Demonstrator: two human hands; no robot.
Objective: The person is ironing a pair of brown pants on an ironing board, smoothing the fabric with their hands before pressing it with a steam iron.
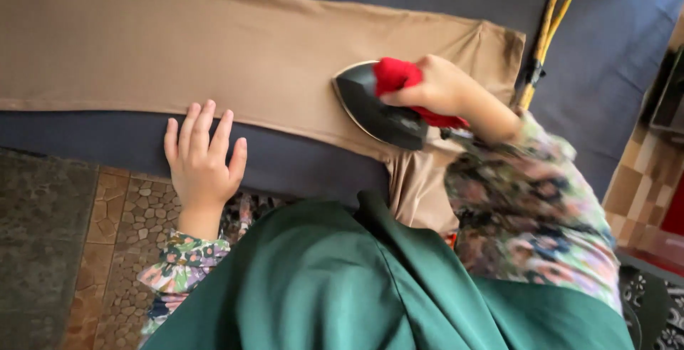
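My right hand (434,86) grips the iron (377,107) through a red cloth (395,73), its nose pointing toward ten o'clock. The tan garment (214,50) lies beneath it, its long axis running nine to three. My left hand (203,161) rests flat, fingers spread, at eight o'clock from the iron, on the dark cover (299,165) just below the hem.

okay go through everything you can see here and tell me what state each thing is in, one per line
Tan garment: spread flat on the dark blue cover.
Iron: sole down on the garment.
Red cloth: wrapped round the iron's handle.
Right hand: gripping the wrapped handle.
Left hand: open, flat at the garment's edge.
Yellow cord: hanging loose.
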